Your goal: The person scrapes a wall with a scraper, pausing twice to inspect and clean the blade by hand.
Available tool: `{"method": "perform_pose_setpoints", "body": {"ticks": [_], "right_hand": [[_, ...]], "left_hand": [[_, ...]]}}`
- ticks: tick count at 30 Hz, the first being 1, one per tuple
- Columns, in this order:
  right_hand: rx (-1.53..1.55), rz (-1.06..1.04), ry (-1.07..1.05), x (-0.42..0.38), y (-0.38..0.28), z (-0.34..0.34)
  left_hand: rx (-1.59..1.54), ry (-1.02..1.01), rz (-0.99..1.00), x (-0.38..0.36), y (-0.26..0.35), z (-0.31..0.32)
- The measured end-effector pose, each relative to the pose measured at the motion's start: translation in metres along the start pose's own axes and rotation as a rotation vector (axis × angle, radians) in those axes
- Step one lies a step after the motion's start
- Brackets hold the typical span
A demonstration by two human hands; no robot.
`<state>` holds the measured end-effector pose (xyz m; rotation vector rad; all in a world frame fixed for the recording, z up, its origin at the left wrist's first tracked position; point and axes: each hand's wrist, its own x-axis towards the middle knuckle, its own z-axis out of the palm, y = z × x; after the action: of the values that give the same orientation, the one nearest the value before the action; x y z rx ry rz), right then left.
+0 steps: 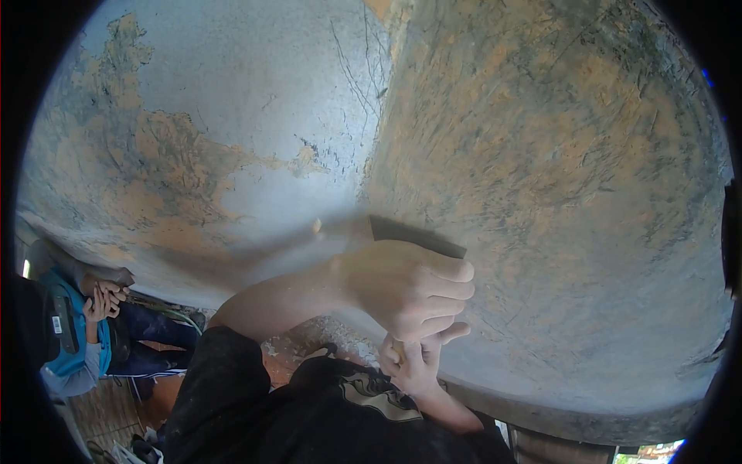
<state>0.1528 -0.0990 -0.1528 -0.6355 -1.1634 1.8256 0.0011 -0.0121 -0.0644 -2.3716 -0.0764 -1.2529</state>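
Note:
My left hand (410, 286) is closed around a scraper, its fingers wrapped over the grip. The scraper's wide, dark blade (417, 236) sticks out above the knuckles and lies against or very near the wall (525, 170). Just below, my right hand (417, 367) is closed on the lower end of the handle, which is mostly hidden by the fingers. Around the blade the wall is scraped down to a rough grey and tan surface. Pale blue-white paint (255, 93) still covers an area to the left.
At the left, another person in a blue top (77, 317) stands by the wall, hands (104, 298) together near a small dark object. Paint flakes (340, 332) litter the floor below. A ledge (556, 410) runs along the wall's base at lower right.

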Motion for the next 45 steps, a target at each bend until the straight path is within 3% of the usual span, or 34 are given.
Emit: {"method": "perform_pose_setpoints", "body": {"ticks": [2, 8, 13, 16, 17, 20, 27, 30, 33, 35, 41, 45], "right_hand": [[-0.152, 0.018, -0.056, -0.010, 0.004, -0.023], [-0.092, 0.067, 0.003, -0.012, 0.023, -0.019], [0.013, -0.015, -0.033, -0.013, 0.041, -0.012], [0.143, 0.017, -0.089, -0.004, 0.056, -0.021], [-0.052, -0.013, -0.018, -0.009, 0.053, -0.020], [0.004, 0.025, -0.067, -0.008, 0.069, -0.030], [-0.029, -0.015, -0.156, 0.020, 0.045, -0.028], [-0.080, -0.013, -0.069, 0.013, 0.050, -0.029], [-0.078, 0.092, -0.077, 0.018, 0.049, -0.037], [0.153, 0.123, -0.265, 0.020, 0.046, -0.028], [0.224, 0.158, -0.184, 0.018, 0.044, -0.018], [0.203, 0.016, -0.277, 0.027, 0.044, -0.019]], "left_hand": [[0.025, -0.011, -0.005, -0.009, 0.011, 0.016], [-0.013, -0.061, -0.012, -0.012, 0.010, 0.016], [-0.033, -0.100, 0.024, -0.011, 0.012, 0.010], [0.024, -0.114, 0.148, -0.008, 0.009, 0.010], [0.024, -0.142, 0.172, -0.009, 0.009, 0.011], [0.014, -0.188, 0.196, -0.004, 0.009, 0.010], [0.056, -0.348, 0.221, 0.019, -0.006, -0.004], [0.029, -0.240, 0.228, 0.009, -0.002, 0.015], [0.004, -0.315, 0.242, 0.017, -0.006, 0.006], [0.018, -0.275, 0.235, 0.019, -0.008, 0.006], [0.004, -0.264, 0.220, 0.021, -0.006, 0.004], [-0.026, -0.298, 0.260, 0.037, -0.017, -0.008]]}}
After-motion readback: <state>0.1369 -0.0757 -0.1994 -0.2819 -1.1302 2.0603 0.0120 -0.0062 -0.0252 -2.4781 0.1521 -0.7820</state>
